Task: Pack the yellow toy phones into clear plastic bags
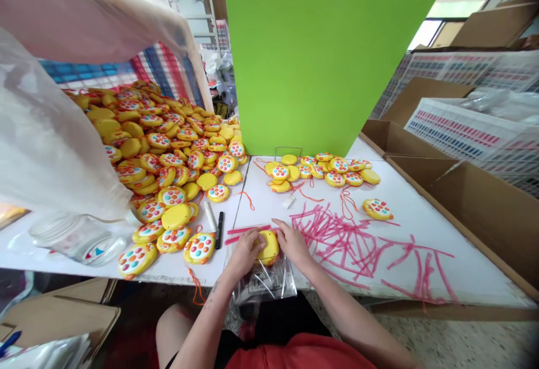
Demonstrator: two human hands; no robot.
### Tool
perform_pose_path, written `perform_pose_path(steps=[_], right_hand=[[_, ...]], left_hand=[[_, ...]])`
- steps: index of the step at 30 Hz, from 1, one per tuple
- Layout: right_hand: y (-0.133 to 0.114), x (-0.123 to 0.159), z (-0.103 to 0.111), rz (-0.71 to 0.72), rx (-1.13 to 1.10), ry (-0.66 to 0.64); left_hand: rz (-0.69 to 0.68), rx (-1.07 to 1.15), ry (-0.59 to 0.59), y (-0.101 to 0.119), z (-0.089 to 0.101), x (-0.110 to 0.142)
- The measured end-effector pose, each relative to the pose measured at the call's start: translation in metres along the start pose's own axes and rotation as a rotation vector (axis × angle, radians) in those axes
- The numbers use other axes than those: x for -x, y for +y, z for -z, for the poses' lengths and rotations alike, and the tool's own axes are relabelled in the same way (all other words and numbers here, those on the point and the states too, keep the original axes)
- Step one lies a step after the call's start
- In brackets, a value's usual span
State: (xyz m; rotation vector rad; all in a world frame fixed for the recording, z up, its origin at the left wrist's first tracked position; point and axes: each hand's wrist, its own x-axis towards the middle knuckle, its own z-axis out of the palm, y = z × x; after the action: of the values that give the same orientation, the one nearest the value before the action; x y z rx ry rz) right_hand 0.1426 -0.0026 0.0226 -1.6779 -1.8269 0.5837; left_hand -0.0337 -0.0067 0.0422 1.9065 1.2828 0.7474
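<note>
My left hand point(245, 252) and my right hand point(291, 242) both grip one yellow round toy point(268, 247) at the table's front edge. The toy sits at the mouth of a clear plastic bag point(264, 283) that hangs over the edge toward my lap. Fingers of both hands curl around the toy's sides. Its coloured button face is turned away from me.
A big heap of yellow toys point(168, 144) spills from a large plastic sack point(50, 150) on the left. A smaller group of toys point(324, 169) lies before a green board point(315, 71). Pink strips point(337, 234), a black marker point(219, 229) and cardboard boxes point(471, 200) are nearby.
</note>
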Motion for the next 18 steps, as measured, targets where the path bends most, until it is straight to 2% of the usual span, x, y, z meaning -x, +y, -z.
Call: perform_pose_path(steps=[3, 5, 7, 9, 10, 11, 13, 15, 16, 18], right_hand=[[-0.010, 0.005, 0.001, 0.003, -0.142, 0.088], [-0.014, 0.007, 0.002, 0.018, -0.308, 0.130], [-0.016, 0.008, 0.002, 0.019, -0.501, 0.143], [-0.016, 0.008, 0.003, 0.009, -0.661, 0.133], [-0.016, 0.009, 0.004, 0.005, -0.717, 0.124], [-0.016, 0.009, 0.005, 0.004, -0.755, 0.117], [-0.017, 0.009, 0.006, 0.013, -0.785, 0.116], [-0.016, 0.009, 0.007, 0.027, -0.786, 0.130], [-0.016, 0.008, 0.007, 0.033, -0.779, 0.140], [-0.014, 0.007, 0.008, 0.032, -0.775, 0.152]], left_hand=[[0.040, 0.052, -0.013, 0.015, 0.002, 0.005], [0.031, 0.056, 0.041, 0.020, 0.002, 0.010], [0.018, 0.055, 0.238, 0.018, 0.003, 0.016], [0.071, 0.140, 0.450, 0.010, 0.004, 0.021], [0.127, 0.230, 0.487, 0.005, 0.004, 0.023], [0.189, 0.340, 0.462, 0.000, 0.003, 0.024], [0.295, 0.554, 0.304, -0.006, 0.000, 0.026], [0.344, 0.686, 0.174, -0.007, -0.005, 0.026], [0.349, 0.708, 0.171, -0.007, -0.007, 0.025], [0.341, 0.639, 0.303, -0.006, -0.009, 0.024]])
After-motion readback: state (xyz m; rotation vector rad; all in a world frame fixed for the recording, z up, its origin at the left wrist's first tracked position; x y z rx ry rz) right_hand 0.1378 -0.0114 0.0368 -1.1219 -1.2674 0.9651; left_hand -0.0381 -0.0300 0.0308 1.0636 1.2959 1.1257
